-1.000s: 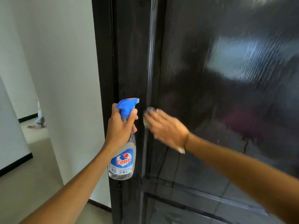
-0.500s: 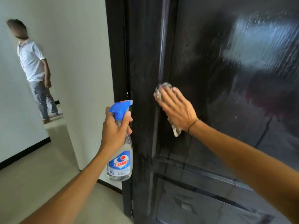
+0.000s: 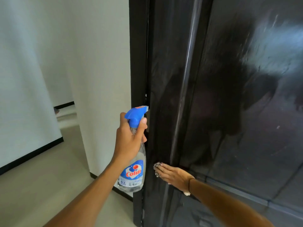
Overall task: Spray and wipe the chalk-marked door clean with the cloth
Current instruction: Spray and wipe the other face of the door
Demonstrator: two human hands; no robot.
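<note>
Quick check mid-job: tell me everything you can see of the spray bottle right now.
The spray bottle is clear plastic with a blue trigger head on top, nozzle pointing toward the dark door. A blue and red label reading "Colin" sits on its lower body; the liquid inside looks clear. It is held upright in the air beside the door's edge, not resting on anything. The left hand grips its neck, fingers wrapped round just below the trigger head. Only that hand touches it.

Home hallway: black door (image 3: 229, 95), white walls (image 3: 98, 63).
</note>
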